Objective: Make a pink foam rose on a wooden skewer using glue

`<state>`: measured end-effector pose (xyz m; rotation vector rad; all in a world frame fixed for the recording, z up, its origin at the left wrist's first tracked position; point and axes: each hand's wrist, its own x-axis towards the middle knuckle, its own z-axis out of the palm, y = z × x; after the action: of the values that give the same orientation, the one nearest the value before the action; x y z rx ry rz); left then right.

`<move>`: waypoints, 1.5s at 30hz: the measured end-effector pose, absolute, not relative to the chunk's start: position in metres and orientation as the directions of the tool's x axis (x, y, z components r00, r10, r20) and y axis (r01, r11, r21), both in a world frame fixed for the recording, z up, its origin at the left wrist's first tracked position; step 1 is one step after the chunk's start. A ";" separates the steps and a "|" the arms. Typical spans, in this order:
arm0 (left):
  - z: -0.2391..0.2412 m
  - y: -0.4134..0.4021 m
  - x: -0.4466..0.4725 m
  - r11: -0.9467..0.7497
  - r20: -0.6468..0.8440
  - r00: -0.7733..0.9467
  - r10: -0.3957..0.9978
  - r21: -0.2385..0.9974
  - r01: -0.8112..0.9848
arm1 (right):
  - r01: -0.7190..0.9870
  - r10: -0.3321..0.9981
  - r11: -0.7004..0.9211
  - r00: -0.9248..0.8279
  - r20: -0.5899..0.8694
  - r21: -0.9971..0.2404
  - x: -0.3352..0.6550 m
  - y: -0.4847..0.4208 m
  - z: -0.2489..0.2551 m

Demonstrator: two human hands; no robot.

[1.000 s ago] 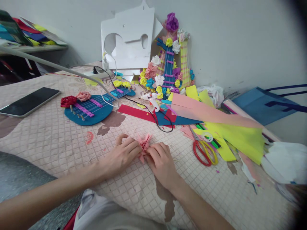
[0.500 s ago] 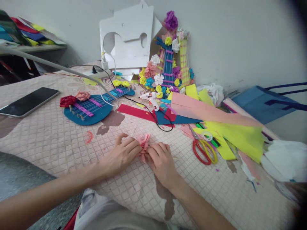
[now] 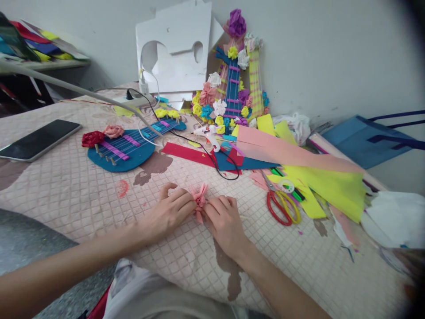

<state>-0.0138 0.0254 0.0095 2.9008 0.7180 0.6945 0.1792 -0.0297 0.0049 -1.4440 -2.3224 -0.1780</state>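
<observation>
A pink fabric or paper flower (image 3: 199, 199) with ruffled edges is pinched between my two hands, low over the table. My left hand (image 3: 174, 208) grips its left side with closed fingers; the thumb is partly hidden. From the right, my right hand (image 3: 224, 221) holds the flower's lower right edge, its fingertips curled and partly out of sight. Beyond my hands lies a blue guitar-shaped craft (image 3: 136, 153) with strings, purple strips, and red and pink flowers at one end. Red-and-yellow-handled scissors (image 3: 282, 208) rest to the right of my right hand.
A white glue gun (image 3: 209, 135) with a black cord lies behind a red strip (image 3: 186, 155). Pink sheet (image 3: 285, 150) and yellow sheet (image 3: 335, 190) spread at right. Flower-covered guitar crafts (image 3: 234, 84) lean on the wall beside white cut-out board (image 3: 172, 48). A phone (image 3: 41, 139) lies left.
The hands and the pink flower stay in nearly the same place, with only slight finger movement. The whole view has shifted slightly.
</observation>
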 end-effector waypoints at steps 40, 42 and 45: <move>0.008 0.016 -0.008 -0.772 0.415 0.651 0.636 0.365 0.521 | 0.832 0.791 0.542 -0.459 0.403 -0.116 0.170 -0.042 0.003; 0.007 0.016 -0.008 -0.778 0.416 0.658 0.628 0.364 0.512 | 0.823 0.800 0.543 -0.446 0.401 -0.169 0.172 -0.042 0.005; 0.008 0.016 -0.009 -0.782 0.416 0.664 0.622 0.363 0.506 | 0.828 0.830 0.485 -0.335 0.445 -0.282 0.176 -0.041 0.008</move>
<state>-0.0088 0.0162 0.0084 2.6631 0.9157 0.7850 0.1755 -0.0408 0.0085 -1.3652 -2.1970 0.0059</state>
